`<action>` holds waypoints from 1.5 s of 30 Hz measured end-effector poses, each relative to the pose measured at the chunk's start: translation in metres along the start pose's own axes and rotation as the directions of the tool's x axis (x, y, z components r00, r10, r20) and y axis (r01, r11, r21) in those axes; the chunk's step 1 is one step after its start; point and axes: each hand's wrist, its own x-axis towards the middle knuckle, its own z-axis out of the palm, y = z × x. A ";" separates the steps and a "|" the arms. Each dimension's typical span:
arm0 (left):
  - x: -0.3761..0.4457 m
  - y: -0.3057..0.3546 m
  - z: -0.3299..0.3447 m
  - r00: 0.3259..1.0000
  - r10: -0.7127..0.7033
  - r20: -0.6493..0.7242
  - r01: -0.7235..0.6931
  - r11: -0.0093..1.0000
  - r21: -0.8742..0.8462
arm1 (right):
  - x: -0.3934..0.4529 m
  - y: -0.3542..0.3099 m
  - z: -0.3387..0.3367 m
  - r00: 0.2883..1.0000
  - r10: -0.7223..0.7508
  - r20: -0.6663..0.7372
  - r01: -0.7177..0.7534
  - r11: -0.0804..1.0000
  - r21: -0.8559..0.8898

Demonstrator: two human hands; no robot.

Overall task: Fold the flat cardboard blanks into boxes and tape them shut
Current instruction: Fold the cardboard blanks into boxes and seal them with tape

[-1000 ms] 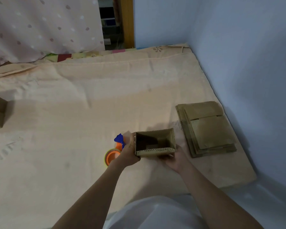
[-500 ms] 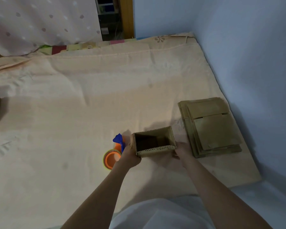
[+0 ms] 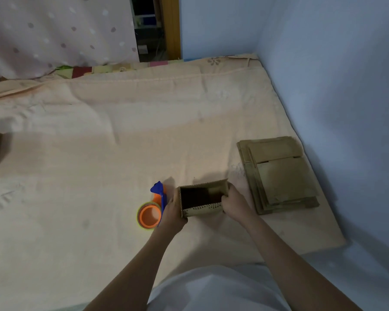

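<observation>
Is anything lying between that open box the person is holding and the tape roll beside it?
Nothing on the bed does. The tape dispenser lies just left of the box; only the person's own left hand, gripping the box's left wall, sits between them.

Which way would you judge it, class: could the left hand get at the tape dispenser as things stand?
Probably yes. The tape dispenser lies on the bed right beside the left hand, with nothing between them. But that hand grips the open box, as does the right hand, so it must let go first.
</observation>
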 end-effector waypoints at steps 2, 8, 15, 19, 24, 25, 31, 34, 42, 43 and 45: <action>-0.007 -0.001 -0.004 0.999 -0.028 0.043 0.029 1.000 -0.004 | -0.001 -0.004 0.001 0.999 0.025 0.034 -0.022 0.996 -0.091; -0.016 -0.012 -0.027 0.982 -0.112 0.150 0.157 0.930 -0.334 | -0.014 0.015 0.008 0.998 0.038 0.046 -0.036 0.998 -0.047; -0.042 0.009 -0.036 0.986 -0.155 0.054 0.156 0.788 -0.595 | -0.017 0.015 0.004 0.997 0.036 0.067 -0.031 0.997 -0.069; -0.041 0.013 -0.036 0.977 -0.189 0.102 0.212 0.775 -0.595 | -0.018 0.021 0.005 0.994 0.051 0.099 -0.043 0.995 -0.085; -0.040 0.021 -0.038 0.968 -0.232 0.095 0.240 0.754 -0.612 | -0.024 0.016 0.005 0.995 0.033 0.093 -0.035 0.999 0.019; -0.038 0.022 -0.038 0.966 -0.242 0.092 0.246 0.744 -0.621 | -0.030 0.013 0.003 0.997 0.008 0.083 -0.012 0.999 0.044; -0.030 0.029 -0.041 0.957 -0.285 0.061 0.263 0.753 -0.603 | -0.060 0.024 0.007 0.910 -0.349 -0.222 0.257 0.898 -0.358; -0.031 0.032 -0.042 0.957 -0.284 0.059 0.262 0.761 -0.594 | -0.062 0.026 0.013 0.839 -0.444 -0.314 0.359 0.886 -0.295; -0.030 0.029 -0.043 0.949 -0.299 0.100 0.291 0.714 -0.637 | -0.054 0.007 0.009 0.937 -0.337 -0.096 0.285 0.892 -0.351; -0.031 0.030 -0.044 0.942 -0.314 0.115 0.310 0.690 -0.654 | -0.054 0.008 0.007 0.941 -0.327 -0.087 0.286 0.904 -0.317; -0.032 0.028 -0.046 0.930 -0.330 0.163 0.345 0.631 -0.695 | -0.049 0.015 0.006 0.944 -0.323 -0.073 0.292 0.916 -0.275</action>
